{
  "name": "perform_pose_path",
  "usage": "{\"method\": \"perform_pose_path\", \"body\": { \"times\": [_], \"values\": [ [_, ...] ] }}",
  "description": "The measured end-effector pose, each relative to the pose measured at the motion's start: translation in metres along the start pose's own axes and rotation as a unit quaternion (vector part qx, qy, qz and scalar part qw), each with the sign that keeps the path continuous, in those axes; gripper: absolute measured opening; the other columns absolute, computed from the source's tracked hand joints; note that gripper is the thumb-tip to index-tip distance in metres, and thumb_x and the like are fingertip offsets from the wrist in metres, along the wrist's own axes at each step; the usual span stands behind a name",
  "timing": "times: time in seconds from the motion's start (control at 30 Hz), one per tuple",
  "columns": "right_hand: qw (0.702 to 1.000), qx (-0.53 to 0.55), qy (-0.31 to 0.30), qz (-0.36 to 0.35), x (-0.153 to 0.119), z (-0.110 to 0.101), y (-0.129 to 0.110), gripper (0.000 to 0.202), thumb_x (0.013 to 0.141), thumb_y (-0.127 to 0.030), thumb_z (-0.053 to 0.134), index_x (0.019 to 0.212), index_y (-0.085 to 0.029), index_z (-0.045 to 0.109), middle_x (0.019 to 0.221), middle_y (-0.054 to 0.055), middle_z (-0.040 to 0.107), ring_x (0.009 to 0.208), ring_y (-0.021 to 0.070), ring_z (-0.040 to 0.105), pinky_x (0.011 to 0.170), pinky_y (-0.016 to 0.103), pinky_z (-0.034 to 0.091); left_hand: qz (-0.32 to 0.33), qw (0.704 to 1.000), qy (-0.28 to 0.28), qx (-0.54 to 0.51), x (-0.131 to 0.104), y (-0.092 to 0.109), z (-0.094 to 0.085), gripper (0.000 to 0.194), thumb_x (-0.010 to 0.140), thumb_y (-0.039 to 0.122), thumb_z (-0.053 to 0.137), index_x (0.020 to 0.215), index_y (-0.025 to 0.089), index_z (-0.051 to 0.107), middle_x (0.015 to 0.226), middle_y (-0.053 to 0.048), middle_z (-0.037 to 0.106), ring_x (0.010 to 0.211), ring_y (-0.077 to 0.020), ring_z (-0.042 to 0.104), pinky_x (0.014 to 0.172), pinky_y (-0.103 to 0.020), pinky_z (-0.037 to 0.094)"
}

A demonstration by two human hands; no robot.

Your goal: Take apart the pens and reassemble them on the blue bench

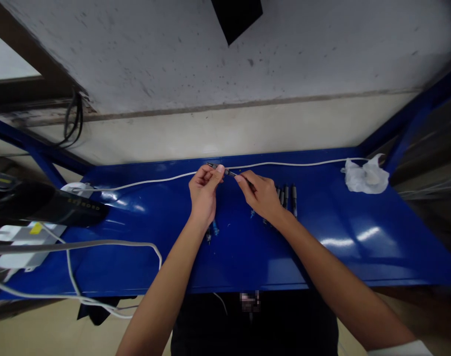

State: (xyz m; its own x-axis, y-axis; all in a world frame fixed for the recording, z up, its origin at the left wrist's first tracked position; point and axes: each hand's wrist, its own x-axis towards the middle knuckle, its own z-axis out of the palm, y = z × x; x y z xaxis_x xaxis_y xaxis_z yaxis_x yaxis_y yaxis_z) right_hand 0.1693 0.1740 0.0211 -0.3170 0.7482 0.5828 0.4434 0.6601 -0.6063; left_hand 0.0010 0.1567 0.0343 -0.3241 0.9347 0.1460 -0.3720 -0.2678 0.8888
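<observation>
Over the blue shelf, my left hand [205,194] pinches one end of a slim dark pen [230,173] between thumb and fingers. My right hand [261,196] grips the other end, its fingers closed. The pen runs in a line between both hands; whether it is one piece or two parts meeting I cannot tell. Several dark pens [294,200] lie side by side on the shelf just beyond my right wrist, partly hidden by it. Below my left hand lie small clear and blue pen parts [215,227], partly covered by the wrist.
A white cable [154,180] crosses the back of the blue shelf [247,267]. At the right sits a crumpled white plastic bag [366,175]. Power strips [23,247], looping cords and a dark cylindrical object [51,200] crowd the left. Blue frame posts and a wall bound the shelf.
</observation>
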Motion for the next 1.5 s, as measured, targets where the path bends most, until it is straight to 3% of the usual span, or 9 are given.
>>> {"method": "perform_pose_path", "body": {
  "times": [0.13,0.3,0.47,0.63,0.87,1.07,1.27,1.4,1.5],
  "values": [
    [1.0,0.017,-0.025,-0.005,0.001,0.001,0.002,0.025,0.116,-0.039,0.046,0.115,-0.023,0.065,0.108,0.009,0.079,0.091,0.0215,0.074,0.08,0.033,0.053,0.011,1.0,0.004,0.009,0.001,-0.001,-0.001,0.035,0.083,0.037,0.095,0.076,0.022,0.065,0.075,0.004,0.058,0.07,-0.0107,0.056,0.074,-0.027,0.05],
    [0.997,0.045,-0.051,0.045,0.0,0.006,0.009,0.011,0.113,-0.036,0.052,0.115,-0.025,0.054,0.103,0.008,0.081,0.089,0.0227,0.077,0.075,0.033,0.052,0.015,0.999,-0.014,0.031,0.0,-0.003,-0.001,0.033,0.085,0.036,0.094,0.076,0.021,0.066,0.076,0.004,0.06,0.071,-0.0104,0.057,0.074,-0.026,0.05],
    [0.997,0.026,-0.047,0.055,0.0,0.003,0.006,0.024,0.112,-0.043,0.054,0.127,-0.025,0.05,0.098,0.005,0.077,0.079,0.0209,0.073,0.069,0.031,0.05,0.02,0.999,-0.021,0.042,-0.001,-0.004,0.001,0.033,0.083,0.037,0.095,0.078,0.021,0.067,0.082,0.002,0.066,0.075,-0.0113,0.061,0.077,-0.026,0.053],
    [0.998,-0.011,-0.057,0.001,0.003,0.001,0.004,0.025,0.117,-0.036,0.039,0.122,-0.025,0.061,0.118,0.011,0.075,0.098,0.0244,0.073,0.084,0.036,0.054,0.027,0.999,-0.015,0.039,0.0,-0.005,0.001,0.031,0.081,0.035,0.096,0.079,0.021,0.068,0.087,0.0,0.071,0.077,-0.0112,0.064,0.081,-0.027,0.054],
    [0.996,0.026,-0.071,0.045,0.001,0.006,0.01,0.012,0.114,-0.033,0.05,0.12,-0.023,0.053,0.098,0.007,0.078,0.085,0.0241,0.075,0.078,0.035,0.054,0.018,0.999,-0.017,0.045,-0.001,-0.008,0.001,0.03,0.08,0.033,0.097,0.08,0.02,0.07,0.099,-0.003,0.077,0.085,-0.0139,0.069,0.085,-0.031,0.056],
    [0.998,-0.006,-0.063,0.006,0.003,0.002,0.004,0.022,0.117,-0.036,0.043,0.125,-0.024,0.06,0.119,0.012,0.077,0.102,0.0255,0.075,0.085,0.035,0.053,0.03,0.998,-0.021,0.046,-0.001,-0.008,0.0,0.025,0.082,0.03,0.095,0.081,0.021,0.072,0.099,-0.003,0.076,0.087,-0.0139,0.069,0.086,-0.03,0.056],
    [0.998,-0.003,-0.056,0.025,0.004,0.003,0.007,0.016,0.115,-0.032,0.047,0.115,-0.023,0.061,0.104,0.009,0.079,0.092,0.0242,0.075,0.082,0.035,0.054,0.025,0.998,-0.016,0.055,-0.001,-0.009,0.0,0.025,0.08,0.031,0.096,0.082,0.02,0.073,0.106,-0.005,0.078,0.091,-0.0153,0.071,0.088,-0.031,0.056],
    [0.997,0.011,-0.053,0.053,0.002,0.004,0.011,0.008,0.112,-0.029,0.052,0.118,-0.025,0.056,0.105,0.008,0.082,0.093,0.0252,0.078,0.078,0.034,0.054,0.024,0.999,-0.004,0.048,0.001,-0.009,-0.002,0.029,0.079,0.032,0.097,0.081,0.02,0.071,0.103,-0.003,0.076,0.083,-0.0128,0.067,0.081,-0.029,0.055],
    [0.997,-0.001,-0.046,0.056,0.002,0.002,0.01,0.016,0.112,-0.037,0.056,0.123,-0.026,0.057,0.109,0.008,0.082,0.094,0.0251,0.078,0.078,0.034,0.055,0.023,0.999,0.013,0.037,0.004,-0.006,-0.005,0.03,0.08,0.033,0.096,0.08,0.021,0.069,0.094,0.0,0.074,0.073,-0.0107,0.061,0.072,-0.027,0.051]
  ]
}}
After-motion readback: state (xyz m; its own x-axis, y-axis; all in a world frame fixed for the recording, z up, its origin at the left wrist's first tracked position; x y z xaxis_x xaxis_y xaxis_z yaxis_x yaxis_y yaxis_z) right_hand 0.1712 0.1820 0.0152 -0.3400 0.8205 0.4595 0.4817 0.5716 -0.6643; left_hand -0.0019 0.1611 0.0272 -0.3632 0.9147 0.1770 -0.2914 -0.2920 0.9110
